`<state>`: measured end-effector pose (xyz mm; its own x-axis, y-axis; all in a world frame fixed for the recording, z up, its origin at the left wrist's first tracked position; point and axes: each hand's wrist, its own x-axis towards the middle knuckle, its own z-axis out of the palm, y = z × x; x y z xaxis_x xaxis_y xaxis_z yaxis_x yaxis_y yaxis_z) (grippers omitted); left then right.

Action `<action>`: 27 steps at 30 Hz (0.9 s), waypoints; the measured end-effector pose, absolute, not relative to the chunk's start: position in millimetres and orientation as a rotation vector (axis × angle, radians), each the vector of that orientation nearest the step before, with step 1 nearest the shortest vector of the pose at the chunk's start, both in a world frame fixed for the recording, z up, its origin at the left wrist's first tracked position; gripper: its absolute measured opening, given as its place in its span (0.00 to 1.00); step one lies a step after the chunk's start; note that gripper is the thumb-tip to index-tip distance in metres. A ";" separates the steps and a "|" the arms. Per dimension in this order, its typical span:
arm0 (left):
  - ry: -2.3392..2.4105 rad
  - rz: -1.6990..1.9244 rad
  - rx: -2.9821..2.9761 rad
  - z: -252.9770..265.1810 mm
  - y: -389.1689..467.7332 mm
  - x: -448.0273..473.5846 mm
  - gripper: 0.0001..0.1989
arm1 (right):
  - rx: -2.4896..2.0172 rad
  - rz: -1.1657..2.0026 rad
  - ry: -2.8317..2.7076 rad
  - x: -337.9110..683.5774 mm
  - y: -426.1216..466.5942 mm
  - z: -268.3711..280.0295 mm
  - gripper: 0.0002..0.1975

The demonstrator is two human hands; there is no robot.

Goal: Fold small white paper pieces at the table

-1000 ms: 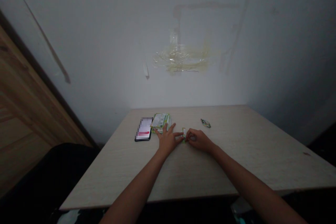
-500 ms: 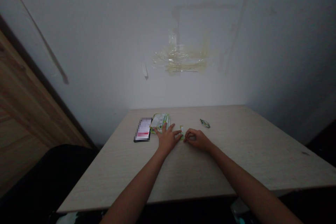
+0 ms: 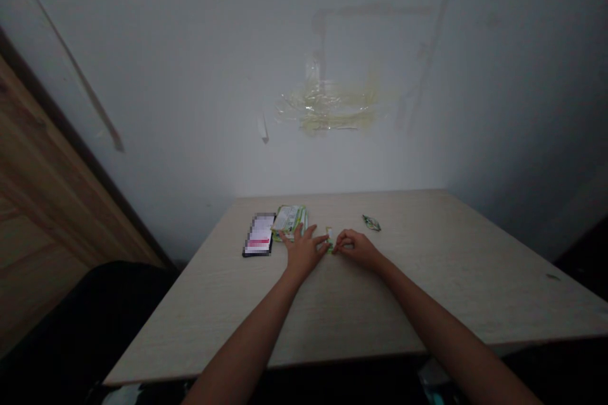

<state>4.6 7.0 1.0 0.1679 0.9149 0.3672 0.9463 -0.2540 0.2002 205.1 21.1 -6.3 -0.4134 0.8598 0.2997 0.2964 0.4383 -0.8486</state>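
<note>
My left hand [image 3: 303, 251] lies with its fingers spread on the table, the fingertips by a green-and-white plastic packet [image 3: 288, 220]. Its little-finger side touches or almost touches a small green, white and yellow piece [image 3: 329, 235], partly covered and too small to name. From the right, the fingertips of my right hand [image 3: 356, 247] are pinched together at the edge of that piece. Whether they grip it or only press on it, I cannot make out.
A phone [image 3: 259, 235] with a blurred screen lies left of the packet. A crumpled green wrapper [image 3: 371, 223] rests beyond my right hand. The pale wooden table [image 3: 456, 266] meets a wall [image 3: 190, 76] with old tape on it. A dark shape [image 3: 90, 316] stands at the left.
My right hand has shifted very slightly up and away from the near edge, its fingers still pinched. My left hand stays spread in nearly the same place.
</note>
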 end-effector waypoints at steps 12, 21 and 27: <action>-1.890 -0.614 -2.333 2.3 6.5 6.0 0.15 | -0.976 0.981 -1.852 206.3 23.1 -5.8 0.06; -1.907 -0.586 -2.331 5.5 4.6 6.3 0.16 | -1.019 0.957 -1.951 205.0 19.5 0.3 0.05; -1.895 -0.603 -2.335 5.0 4.1 5.8 0.16 | -0.979 1.040 -1.907 206.1 23.7 -5.4 0.06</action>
<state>5.8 4.1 5.0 0.1606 0.9248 0.3448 0.9541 -0.2350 0.1859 206.1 23.7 -5.4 -0.4343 0.8678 0.2415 0.2669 0.3800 -0.8857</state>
